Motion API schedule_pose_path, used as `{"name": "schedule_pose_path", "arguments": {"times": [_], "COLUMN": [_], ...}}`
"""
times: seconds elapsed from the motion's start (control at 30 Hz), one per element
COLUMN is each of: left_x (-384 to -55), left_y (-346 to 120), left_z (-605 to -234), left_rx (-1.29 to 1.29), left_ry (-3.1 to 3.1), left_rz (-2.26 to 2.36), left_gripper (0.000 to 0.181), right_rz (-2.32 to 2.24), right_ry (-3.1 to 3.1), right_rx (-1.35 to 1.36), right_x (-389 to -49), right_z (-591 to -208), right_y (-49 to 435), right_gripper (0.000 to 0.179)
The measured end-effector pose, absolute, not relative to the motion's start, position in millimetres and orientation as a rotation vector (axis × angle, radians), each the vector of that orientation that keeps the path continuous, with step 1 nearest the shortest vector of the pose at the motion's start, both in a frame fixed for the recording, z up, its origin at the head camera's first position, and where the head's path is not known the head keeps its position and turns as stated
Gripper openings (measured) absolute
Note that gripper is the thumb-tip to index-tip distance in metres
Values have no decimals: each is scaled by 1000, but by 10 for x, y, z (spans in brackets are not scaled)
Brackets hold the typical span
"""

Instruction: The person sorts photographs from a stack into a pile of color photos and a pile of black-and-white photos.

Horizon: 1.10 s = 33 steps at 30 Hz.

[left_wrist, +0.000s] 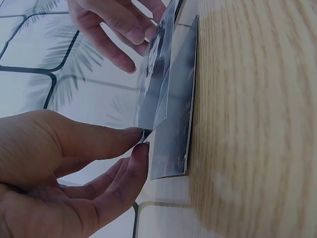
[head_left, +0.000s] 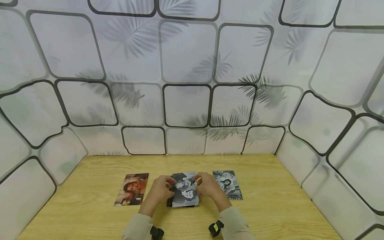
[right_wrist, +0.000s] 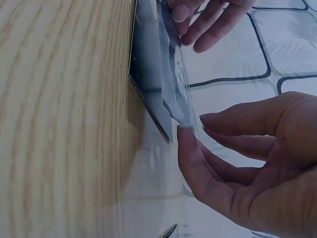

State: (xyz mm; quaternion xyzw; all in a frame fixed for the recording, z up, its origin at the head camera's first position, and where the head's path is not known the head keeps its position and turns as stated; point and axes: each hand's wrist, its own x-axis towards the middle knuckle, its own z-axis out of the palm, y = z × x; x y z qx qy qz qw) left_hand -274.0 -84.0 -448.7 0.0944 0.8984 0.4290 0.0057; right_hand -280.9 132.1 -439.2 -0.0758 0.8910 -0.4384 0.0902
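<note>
A black-and-white photo (head_left: 186,195) of faces lies tilted over a small stack of photos in the middle, its sheet raised above the dark photo (left_wrist: 171,144) beneath. My left hand (head_left: 162,188) pinches its left edge between thumb and index finger, as the left wrist view shows. At the opposite edge, my right hand (head_left: 207,184) has thumb and index fingertips on either side of the photo's corner (right_wrist: 185,119). Beyond it, in the right wrist view, the left hand's fingers (right_wrist: 213,22) appear at the far side. A dark corner of the stack shows below the left hand.
To the left, a reddish colour photo (head_left: 132,189) lies flat on the wooden table (head_left: 270,213). A second black-and-white photo (head_left: 228,184) lies to the right, beside the right hand. Patterned fabric walls (head_left: 186,140) enclose the table's back and sides.
</note>
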Motion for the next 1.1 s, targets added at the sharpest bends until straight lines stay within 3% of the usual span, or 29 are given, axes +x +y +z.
{"name": "schedule_pose_path", "arguments": {"times": [1.1], "left_x": [-2746], "left_y": [-524], "left_z": [-4403], "left_rx": [481], "left_ry": [2796], "left_rz": [1385], "left_gripper": [32], "right_rz": [-1194], "right_ry": [2733], "right_rx": [-158], "right_x": [-2815], "right_z": [-4200], "right_y": [1616], "right_gripper": [35]}}
